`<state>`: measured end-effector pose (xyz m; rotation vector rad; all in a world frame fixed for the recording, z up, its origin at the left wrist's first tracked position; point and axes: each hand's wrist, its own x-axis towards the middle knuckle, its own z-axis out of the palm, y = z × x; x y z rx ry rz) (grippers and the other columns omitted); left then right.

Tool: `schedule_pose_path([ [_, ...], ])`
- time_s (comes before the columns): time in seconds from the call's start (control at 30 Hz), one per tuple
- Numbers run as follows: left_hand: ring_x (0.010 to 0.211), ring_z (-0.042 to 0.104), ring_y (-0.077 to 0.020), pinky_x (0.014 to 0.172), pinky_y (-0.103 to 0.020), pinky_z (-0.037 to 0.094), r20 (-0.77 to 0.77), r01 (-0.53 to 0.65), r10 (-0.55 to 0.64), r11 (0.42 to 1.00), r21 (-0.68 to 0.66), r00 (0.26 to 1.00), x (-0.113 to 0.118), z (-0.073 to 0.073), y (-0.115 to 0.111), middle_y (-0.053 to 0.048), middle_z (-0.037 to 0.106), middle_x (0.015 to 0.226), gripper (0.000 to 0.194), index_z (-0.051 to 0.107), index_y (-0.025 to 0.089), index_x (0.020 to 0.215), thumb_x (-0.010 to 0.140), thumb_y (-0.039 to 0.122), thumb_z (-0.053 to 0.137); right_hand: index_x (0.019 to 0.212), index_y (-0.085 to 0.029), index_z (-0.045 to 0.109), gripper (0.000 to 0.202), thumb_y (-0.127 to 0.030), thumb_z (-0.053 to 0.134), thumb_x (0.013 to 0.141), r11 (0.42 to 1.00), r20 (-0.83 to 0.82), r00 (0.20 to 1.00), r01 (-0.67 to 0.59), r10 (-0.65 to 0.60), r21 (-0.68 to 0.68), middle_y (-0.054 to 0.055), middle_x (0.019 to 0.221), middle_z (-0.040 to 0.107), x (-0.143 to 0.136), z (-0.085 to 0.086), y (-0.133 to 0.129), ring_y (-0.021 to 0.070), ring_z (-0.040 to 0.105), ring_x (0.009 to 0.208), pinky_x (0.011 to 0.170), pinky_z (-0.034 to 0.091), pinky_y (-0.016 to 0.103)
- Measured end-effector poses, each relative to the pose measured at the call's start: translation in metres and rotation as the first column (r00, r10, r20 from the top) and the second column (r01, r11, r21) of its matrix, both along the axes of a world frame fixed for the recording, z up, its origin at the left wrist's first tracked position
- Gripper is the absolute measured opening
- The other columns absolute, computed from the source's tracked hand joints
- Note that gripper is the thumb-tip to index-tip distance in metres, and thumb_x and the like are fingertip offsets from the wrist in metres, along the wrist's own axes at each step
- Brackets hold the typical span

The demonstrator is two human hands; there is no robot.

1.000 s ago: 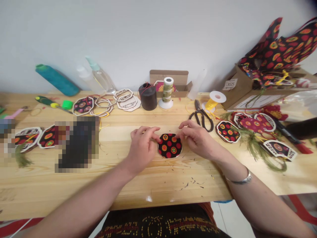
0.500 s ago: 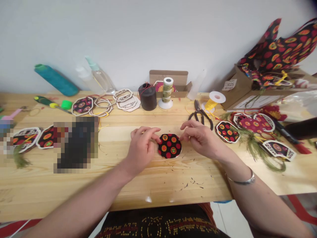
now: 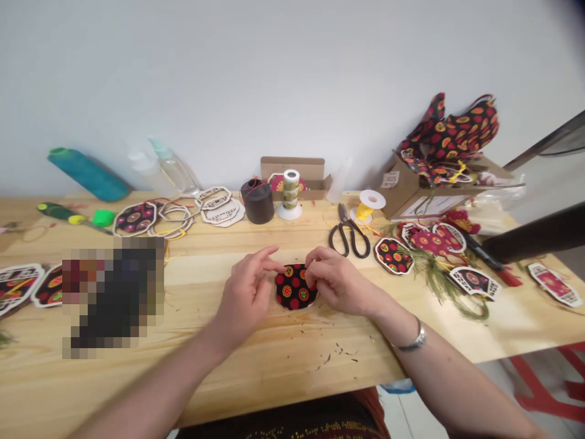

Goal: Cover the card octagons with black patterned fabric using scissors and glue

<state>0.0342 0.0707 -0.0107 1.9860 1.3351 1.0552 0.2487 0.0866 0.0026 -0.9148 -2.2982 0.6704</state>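
A black octagonal fabric-covered piece (image 3: 295, 294) with red and orange flower dots lies flat on the wooden table between my hands. My left hand (image 3: 249, 288) is at its left side, fingers apart, the index fingertip at the upper left edge. On the opposite side, my right hand (image 3: 336, 281) has bent fingers pinched at the upper right edge, covering that corner. Beyond my right hand lie black-handled scissors (image 3: 349, 235). To their right rests a similar flowered piece with a pale rim (image 3: 393, 256).
Along the wall stand a black thread spool (image 3: 257, 204), a green-white spool (image 3: 291, 192) and a yellow thread spool (image 3: 367, 210). A cardboard box (image 3: 406, 189) holds flowered fabric. White cut-out frames (image 3: 222, 210) lie back left. Dark scraps (image 3: 336, 353) litter the near table.
The view has shifted, so the table's things appear lower and further left. My right hand has come in over the piece's upper right edge, its fingers more closed. My left hand stays beside it.
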Motion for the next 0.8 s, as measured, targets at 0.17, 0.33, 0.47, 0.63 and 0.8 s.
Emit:
schedule_pose_path([
  [0.17, 0.108, 0.062, -0.0219, 0.073, -0.033, 0.055, 0.017, 0.019, -0.017, 0.991, -0.132, 1.000, 0.003, 0.031, -0.016, -0.008, 0.066, 0.118, 0.045, 0.047, 0.023, 0.129, 0.085, 0.013, 0.044, 0.091, -0.019, 0.056, 0.021, -0.006, 0.052, 0.075, 0.999, -0.018, 0.999, 0.035, -0.035, 0.019, 0.006, 0.083, 0.058, -0.002, 0.006, -0.001, 0.0231, 0.052, 0.093, 0.081, 0.049, 0.038],
  [0.33, 0.123, 0.053, -0.0235, 0.102, -0.048, 0.044, -0.073, 0.053, -0.051, 0.999, 0.015, 0.996, 0.009, 0.031, -0.019, -0.009, 0.061, 0.126, 0.039, 0.049, 0.024, 0.126, 0.089, 0.015, 0.045, 0.124, -0.015, 0.049, 0.063, -0.046, 0.073, 0.075, 0.997, 0.107, 0.991, 0.077, -0.078, 0.020, 0.012, 0.104, 0.061, 0.002, 0.004, 0.004, 0.0290, 0.047, 0.105, 0.092, 0.045, 0.048],
  [0.47, 0.120, 0.057, -0.0242, 0.105, -0.050, 0.041, 0.051, -0.035, 0.034, 0.999, 0.013, 0.998, 0.005, 0.004, -0.006, -0.011, 0.066, 0.121, 0.037, 0.044, 0.022, 0.130, 0.093, 0.021, 0.046, 0.142, -0.015, 0.034, 0.102, -0.060, 0.077, 0.062, 0.999, 0.191, 0.980, 0.055, -0.054, 0.001, 0.019, 0.124, 0.054, 0.004, 0.000, 0.005, 0.0341, 0.042, 0.118, 0.098, 0.041, 0.055],
  [0.63, 0.121, 0.057, -0.0236, 0.107, -0.048, 0.038, 0.083, -0.063, 0.064, 0.998, -0.008, 0.994, -0.002, -0.010, 0.005, -0.011, 0.069, 0.118, 0.033, 0.047, 0.020, 0.127, 0.094, 0.026, 0.047, 0.144, -0.016, 0.035, 0.094, -0.043, 0.080, 0.066, 0.999, 0.311, 0.950, 0.049, -0.043, -0.010, 0.018, 0.124, 0.055, 0.003, 0.002, 0.001, 0.0345, 0.040, 0.122, 0.100, 0.040, 0.053],
  [0.8, 0.119, 0.059, -0.0231, 0.105, -0.046, 0.041, 0.084, -0.032, 0.034, 0.999, -0.033, 0.996, -0.001, -0.008, 0.004, -0.012, 0.069, 0.117, 0.034, 0.047, 0.018, 0.126, 0.094, 0.029, 0.047, 0.143, -0.013, 0.038, 0.091, -0.041, 0.078, 0.067, 0.999, 0.344, 0.938, 0.032, -0.035, 0.013, 0.017, 0.122, 0.057, 0.003, 0.002, 0.000, 0.0348, 0.040, 0.120, 0.101, 0.038, 0.052],
])
